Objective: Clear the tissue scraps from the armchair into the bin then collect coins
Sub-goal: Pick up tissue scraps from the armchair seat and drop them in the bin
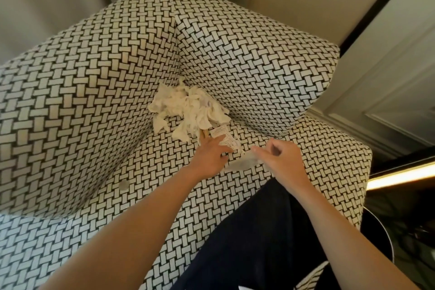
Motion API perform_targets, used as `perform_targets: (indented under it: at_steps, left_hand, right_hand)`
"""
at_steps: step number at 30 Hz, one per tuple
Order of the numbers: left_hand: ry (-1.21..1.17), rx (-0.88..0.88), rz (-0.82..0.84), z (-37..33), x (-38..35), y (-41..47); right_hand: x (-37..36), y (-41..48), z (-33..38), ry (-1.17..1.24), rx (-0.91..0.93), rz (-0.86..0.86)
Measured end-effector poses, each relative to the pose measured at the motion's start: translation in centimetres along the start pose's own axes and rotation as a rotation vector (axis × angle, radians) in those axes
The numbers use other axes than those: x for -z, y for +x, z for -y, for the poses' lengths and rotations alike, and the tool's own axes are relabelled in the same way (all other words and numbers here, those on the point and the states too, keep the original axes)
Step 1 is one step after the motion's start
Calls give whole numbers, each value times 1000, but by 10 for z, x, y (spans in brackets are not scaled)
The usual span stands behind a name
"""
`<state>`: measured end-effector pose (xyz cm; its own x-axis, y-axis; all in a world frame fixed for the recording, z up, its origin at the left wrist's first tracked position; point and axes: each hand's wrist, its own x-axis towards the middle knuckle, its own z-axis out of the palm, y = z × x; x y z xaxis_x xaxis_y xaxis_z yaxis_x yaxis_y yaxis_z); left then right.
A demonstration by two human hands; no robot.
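Left hand [209, 160] released: fingers straight, tips touching the near edge of the tissue pile [188, 110], thumb on a printed slip [223, 136]. Right hand [280, 160] curled, pinching a tissue strip [240, 163] that trails toward the left hand. I note one coin [123, 185] well left of both hands, on the armchair seat [164, 172].

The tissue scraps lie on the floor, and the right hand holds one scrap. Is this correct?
No. The head view shows the tissue scraps on the armchair seat, not the floor. The right hand does hold one scrap.
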<state>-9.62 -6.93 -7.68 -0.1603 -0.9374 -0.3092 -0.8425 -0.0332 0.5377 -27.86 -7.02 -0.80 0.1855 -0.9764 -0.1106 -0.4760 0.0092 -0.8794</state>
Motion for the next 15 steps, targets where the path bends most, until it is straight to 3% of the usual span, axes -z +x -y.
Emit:
perform_targets:
  at_steps: [3,6,11,15]
  left_hand:
    - [243,-12,197,-9,-2,11]
    - [347,-29,251,-18,-4,23]
    - [563,1,167,-29,-9,39]
    - [605,-61,58,-35,-5,44]
  right_hand:
    - [0,0,-2,55,-15,-67]
    - [3,1,-4,20,-49,-120]
    - [2,11,-14,37,-136,-162]
    - [1,16,-21,33,-163,-146]
